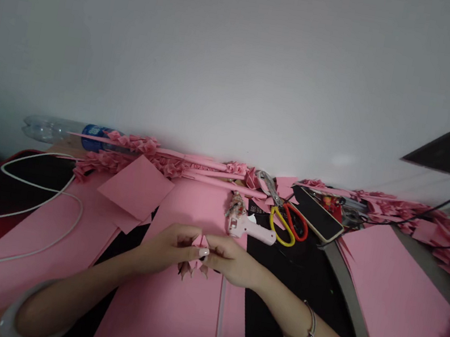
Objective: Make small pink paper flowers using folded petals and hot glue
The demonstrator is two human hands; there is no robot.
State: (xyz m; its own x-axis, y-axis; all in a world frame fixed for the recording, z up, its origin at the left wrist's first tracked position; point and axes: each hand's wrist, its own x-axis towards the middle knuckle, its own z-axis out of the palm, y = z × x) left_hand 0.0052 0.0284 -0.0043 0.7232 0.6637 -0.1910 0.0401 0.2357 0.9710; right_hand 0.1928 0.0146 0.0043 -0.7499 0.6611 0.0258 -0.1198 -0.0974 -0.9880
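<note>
My left hand (170, 250) and my right hand (231, 259) meet over the middle of the table. Both are closed on a small folded piece of pink paper (200, 241), pinched between thumbs and fingers. Its lower part is mostly covered by my fingers. Below them lies a long stack of pink paper sheets (166, 314), with a thin pale stick (220, 317) along its right side. Just beyond my right hand rests a pale pink glue gun (253, 229). Scissors (288, 225) with one yellow and one red handle lie beside it.
Folded paper flowers on stems (203, 170) line the wall. A plastic bottle (54, 130) lies back left; a white cable (36, 186) loops below it. Square pink sheets (136, 185) lie left, larger sheets (396, 306) right. A phone (318, 214) lies behind the scissors.
</note>
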